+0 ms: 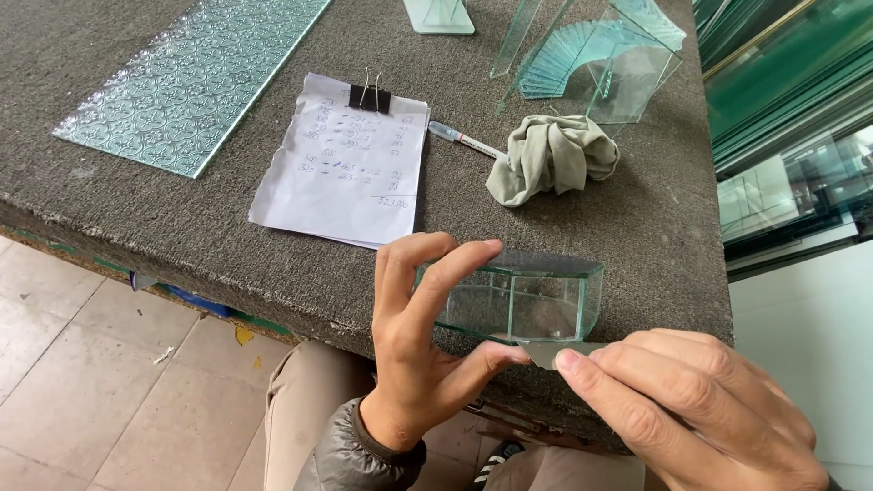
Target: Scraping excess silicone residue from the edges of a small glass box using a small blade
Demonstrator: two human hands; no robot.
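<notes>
My left hand (423, 336) grips a thick stack of clear glass pieces (523, 298), fingers over its top and thumb under its near edge, held at the front edge of the grey carpeted table (209, 236). My right hand (700, 400) pinches a small thin grey piece (550, 351) at the stack's lower right corner, fingertips touching the underside.
A clipped sheaf of handwritten notes (350, 164) lies behind the stack, with a pen (464, 139) and a crumpled grey cloth (555, 156) beside it. A patterned glass strip (191, 82) lies far left. Fanned glass pieces (591, 55) stand at the back; glass sheets (791, 109) lean at right.
</notes>
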